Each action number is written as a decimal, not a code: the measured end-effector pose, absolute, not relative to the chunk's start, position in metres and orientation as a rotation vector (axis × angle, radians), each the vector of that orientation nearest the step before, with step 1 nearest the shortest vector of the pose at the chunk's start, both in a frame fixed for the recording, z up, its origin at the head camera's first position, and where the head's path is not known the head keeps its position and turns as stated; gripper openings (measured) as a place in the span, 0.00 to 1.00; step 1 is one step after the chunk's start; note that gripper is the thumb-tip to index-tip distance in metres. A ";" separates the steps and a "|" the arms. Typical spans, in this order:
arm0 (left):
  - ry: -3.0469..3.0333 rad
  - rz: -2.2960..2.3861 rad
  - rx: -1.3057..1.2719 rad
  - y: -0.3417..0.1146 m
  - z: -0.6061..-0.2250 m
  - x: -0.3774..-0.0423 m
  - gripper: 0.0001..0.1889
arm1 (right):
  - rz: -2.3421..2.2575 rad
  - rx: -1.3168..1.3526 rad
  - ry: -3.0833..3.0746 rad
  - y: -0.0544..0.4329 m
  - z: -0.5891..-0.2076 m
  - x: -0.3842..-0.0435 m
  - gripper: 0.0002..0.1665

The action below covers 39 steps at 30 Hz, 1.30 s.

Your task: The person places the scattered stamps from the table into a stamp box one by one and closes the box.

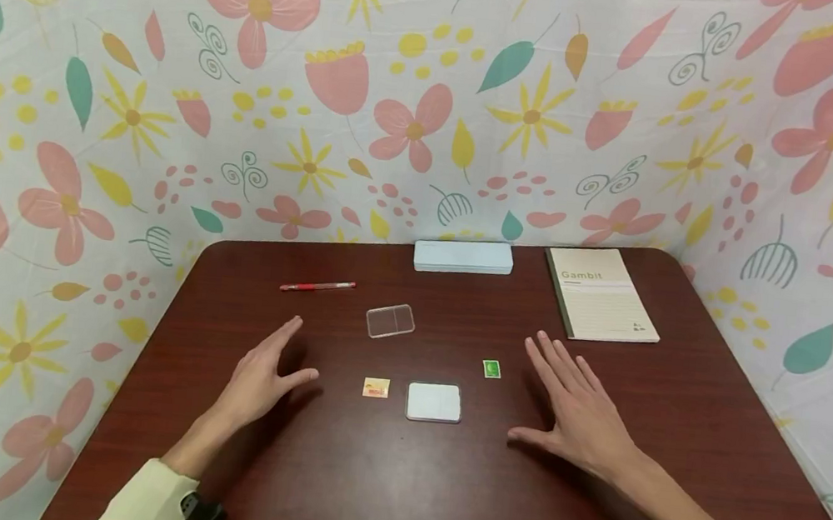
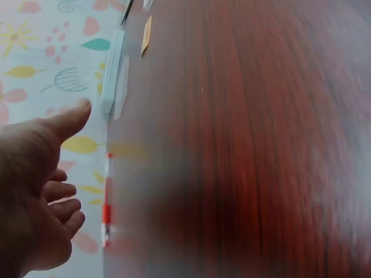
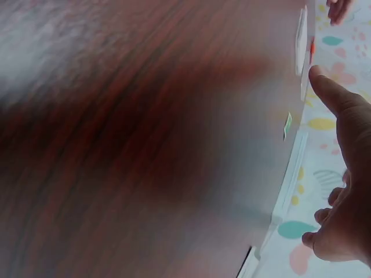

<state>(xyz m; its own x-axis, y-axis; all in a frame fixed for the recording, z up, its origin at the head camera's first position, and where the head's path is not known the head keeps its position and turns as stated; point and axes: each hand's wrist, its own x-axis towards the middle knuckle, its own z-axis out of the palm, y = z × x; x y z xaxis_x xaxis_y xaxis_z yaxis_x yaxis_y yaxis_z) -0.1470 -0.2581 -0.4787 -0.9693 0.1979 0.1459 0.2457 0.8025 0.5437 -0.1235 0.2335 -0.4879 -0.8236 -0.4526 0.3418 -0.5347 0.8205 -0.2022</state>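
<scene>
My left hand [image 1: 258,379] hovers over the left part of the table, thumb and fingers spread, holding nothing. Nearest to it lies a small orange-yellow stamp [image 1: 376,387]. My right hand [image 1: 583,410] is held over the right side with fingers extended and nothing in it. Just left of its fingertips is a small green stamp [image 1: 491,369]. Between the hands sits a clear-rimmed rectangular case with a white inside [image 1: 434,402]. A transparent lid-like plastic piece [image 1: 390,321] lies behind it, slightly turned. In the left wrist view the thumb [image 2: 72,120] points toward the far items.
A red pen [image 1: 318,286] lies at the back left. Along the far edge stands a pale blue pencil case [image 1: 464,257]. A Gambit notebook [image 1: 604,295] occupies the back right. Flowered cloth [image 1: 414,126] hangs behind and beside the dark wooden table [image 1: 364,489].
</scene>
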 end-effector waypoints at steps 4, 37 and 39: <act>-2.830 -1.094 -0.304 -0.247 -0.481 -0.153 0.36 | 0.537 0.788 -2.746 0.224 -0.489 -0.126 0.84; -2.862 -1.321 -0.359 -0.180 -0.501 -0.159 0.10 | 1.169 0.914 -2.673 0.160 -0.524 -0.129 0.48; -2.862 -1.304 -0.362 -0.178 -0.501 -0.159 0.10 | 1.156 0.912 -2.670 0.159 -0.524 -0.128 0.48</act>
<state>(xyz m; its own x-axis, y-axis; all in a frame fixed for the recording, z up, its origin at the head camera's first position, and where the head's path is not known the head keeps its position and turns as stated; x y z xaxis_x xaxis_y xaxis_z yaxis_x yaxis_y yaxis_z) -0.1585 -0.1781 -0.5015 -0.9736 0.2168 0.0720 0.1966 0.6347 0.7474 -0.1281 0.1594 -0.5242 -0.8173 -0.4873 0.3075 -0.5577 0.5349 -0.6347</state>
